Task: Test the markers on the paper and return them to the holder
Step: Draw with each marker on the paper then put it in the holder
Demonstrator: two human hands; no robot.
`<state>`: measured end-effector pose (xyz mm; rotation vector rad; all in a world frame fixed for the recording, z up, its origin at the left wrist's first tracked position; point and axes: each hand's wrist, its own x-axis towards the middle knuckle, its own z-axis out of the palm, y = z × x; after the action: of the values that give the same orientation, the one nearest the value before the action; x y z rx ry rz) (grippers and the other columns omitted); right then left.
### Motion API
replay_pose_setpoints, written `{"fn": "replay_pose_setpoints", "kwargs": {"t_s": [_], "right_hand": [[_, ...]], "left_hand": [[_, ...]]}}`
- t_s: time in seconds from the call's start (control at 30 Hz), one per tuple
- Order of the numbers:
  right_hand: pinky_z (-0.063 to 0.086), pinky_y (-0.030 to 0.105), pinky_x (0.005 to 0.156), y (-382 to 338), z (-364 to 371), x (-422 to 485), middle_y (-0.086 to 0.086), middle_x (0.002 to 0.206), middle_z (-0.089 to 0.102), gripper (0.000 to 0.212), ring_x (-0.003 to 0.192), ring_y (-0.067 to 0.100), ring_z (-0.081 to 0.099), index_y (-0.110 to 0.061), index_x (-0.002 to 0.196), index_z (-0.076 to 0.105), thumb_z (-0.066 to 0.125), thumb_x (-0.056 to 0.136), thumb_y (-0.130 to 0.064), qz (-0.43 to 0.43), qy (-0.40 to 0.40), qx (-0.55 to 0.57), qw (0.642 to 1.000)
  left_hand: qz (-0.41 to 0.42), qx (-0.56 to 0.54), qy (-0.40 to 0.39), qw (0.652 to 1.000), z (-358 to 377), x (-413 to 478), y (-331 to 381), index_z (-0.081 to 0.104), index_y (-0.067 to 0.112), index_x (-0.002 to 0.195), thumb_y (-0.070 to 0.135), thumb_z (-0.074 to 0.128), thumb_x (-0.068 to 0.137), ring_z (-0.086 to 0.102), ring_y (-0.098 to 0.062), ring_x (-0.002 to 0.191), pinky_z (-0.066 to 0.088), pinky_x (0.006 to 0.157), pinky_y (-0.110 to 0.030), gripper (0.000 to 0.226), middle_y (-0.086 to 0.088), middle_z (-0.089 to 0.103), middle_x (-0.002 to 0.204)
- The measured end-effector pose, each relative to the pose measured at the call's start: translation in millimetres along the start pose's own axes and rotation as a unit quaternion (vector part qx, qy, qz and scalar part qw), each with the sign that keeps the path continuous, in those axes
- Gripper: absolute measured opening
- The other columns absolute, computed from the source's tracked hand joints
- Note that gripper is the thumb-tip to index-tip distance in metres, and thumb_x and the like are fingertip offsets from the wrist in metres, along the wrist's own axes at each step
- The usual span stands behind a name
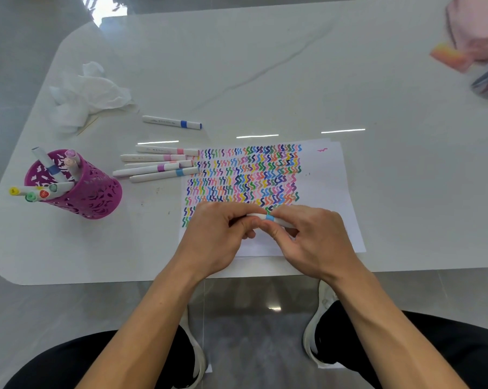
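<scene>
I judge this well along but unfinished. At the left, the purple holder [96, 192] already carries several returned markers [43, 193]. Right of it, five loose markers [155, 165] lie on the table [265, 80], with a blue-banded marker [172, 122] apart behind them (tested or not, I cannot tell). The paper [321, 175] is nearly filled with squiggles. Over its near edge, the left hand [217, 234] and right hand [313, 240], close together, both pinch a light-blue-banded marker [269, 217].

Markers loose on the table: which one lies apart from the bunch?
The dark-blue-banded marker, lying alone beyond the five clustered markers at the paper sheet's left edge.
</scene>
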<state>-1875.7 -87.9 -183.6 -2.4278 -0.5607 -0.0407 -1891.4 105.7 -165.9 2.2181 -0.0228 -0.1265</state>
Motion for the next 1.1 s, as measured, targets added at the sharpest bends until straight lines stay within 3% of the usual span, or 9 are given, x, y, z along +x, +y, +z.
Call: {"fn": "replay_pose_setpoints", "kwargs": {"t_s": [0.23,0.37,0.5,0.6,0.67,0.77,0.9,1.0,1.1], "right_hand": [[0.024,0.02,0.047,5.6,0.5,-3.6,-0.011,0.056,0.05,0.044,0.048,0.01,0.04,-0.022,0.072,0.064,0.062,0.098,-0.057,0.019,0.022,-0.006,1.0],[0.027,0.017,0.052,6.6,-1.3,-0.6,-0.015,0.064,0.052,0.041,0.053,0.011,0.046,-0.023,0.085,0.067,0.054,0.098,-0.06,0.029,0.022,-0.004,0.999],[0.041,0.022,0.055,16.4,-6.4,-1.7,-0.014,0.072,0.057,0.013,0.063,0.01,0.058,-0.029,0.114,0.054,0.057,0.104,-0.037,0.094,0.015,0.1,0.99],[0.047,0.015,0.064,24.0,-14.6,-1.7,-0.014,0.097,0.066,0.029,0.085,0.004,0.065,-0.034,0.115,0.039,0.053,0.106,-0.011,0.108,0.03,0.186,0.976],[0.044,0.009,0.069,28.0,-18.4,-1.5,-0.018,0.107,0.065,0.03,0.09,0.001,0.064,-0.033,0.111,0.045,0.053,0.106,-0.004,0.1,0.04,0.187,0.976],[0.054,0.02,0.077,34.2,-20.9,-2.1,-0.021,0.112,0.068,0.02,0.093,0.009,0.07,-0.034,0.113,0.06,0.052,0.108,-0.016,0.12,0.049,0.223,0.966],[0.058,0.026,0.087,35.6,-25.3,-3.4,-0.012,0.11,0.075,0.039,0.099,0.016,0.073,-0.036,0.122,0.068,0.045,0.104,-0.009,0.124,0.072,0.304,0.942],[0.057,0.024,0.086,38.0,-25.1,-3.8,-0.018,0.101,0.072,0.036,0.096,0.013,0.073,-0.033,0.122,0.067,0.065,0.1,-0.004,0.122,0.064,0.263,0.955],[0.055,0.02,0.074,38.3,-23.3,-5.6,-0.017,0.094,0.069,0.03,0.083,0.011,0.066,-0.032,0.117,0.067,0.078,0.093,-0.016,0.124,0.065,0.231,0.963]], "left_hand": [[-0.005,-0.006,0.021,1.0,-1.0,1.8,-1.0,0.08,0.026,0.106,0.019,0.073,0.091,0.07,0.006,0.069,0.055,0.073,-0.009,0.018,0.018,0.074,0.076],[-0.001,-0.017,0.037,0.999,0.2,2.2,1.2,0.079,0.029,0.106,0.02,0.072,0.092,0.07,0.006,0.073,0.055,0.074,-0.009,0.017,0.024,0.072,0.079],[0.006,0.035,0.079,0.996,-2.7,5.3,-1.8,0.077,0.031,0.106,0.032,0.073,0.092,0.064,0.013,0.081,0.046,0.074,0.0,0.015,0.035,0.063,0.081],[0.012,0.056,0.095,0.994,-3.7,6.4,-3.9,0.077,0.03,0.107,0.036,0.073,0.09,0.062,0.011,0.087,0.045,0.074,0.001,0.018,0.029,0.064,0.087],[0.019,0.063,0.098,0.993,-2.6,7.1,-4.4,0.077,0.029,0.105,0.036,0.073,0.09,0.061,0.011,0.088,0.044,0.074,0.001,0.018,0.032,0.061,0.087],[0.019,0.071,0.097,0.993,-1.7,8.4,-5.4,0.077,0.03,0.104,0.036,0.073,0.09,0.059,0.012,0.09,0.042,0.074,0.003,0.016,0.04,0.054,0.087],[0.02,0.081,0.097,0.992,-0.5,9.4,-7.4,0.077,0.031,0.102,0.036,0.073,0.091,0.059,0.012,0.09,0.042,0.074,0.003,0.013,0.04,0.053,0.085],[0.02,0.095,0.094,0.991,0.8,10.5,-8.6,0.076,0.032,0.103,0.035,0.073,0.091,0.059,0.01,0.091,0.043,0.072,0.002,0.012,0.035,0.055,0.085],[0.012,0.114,0.09,0.989,2.8,11.3,-9.7,0.076,0.032,0.106,0.036,0.073,0.091,0.06,0.008,0.083,0.041,0.067,0.0,0.016,0.025,0.059,0.089]]}}
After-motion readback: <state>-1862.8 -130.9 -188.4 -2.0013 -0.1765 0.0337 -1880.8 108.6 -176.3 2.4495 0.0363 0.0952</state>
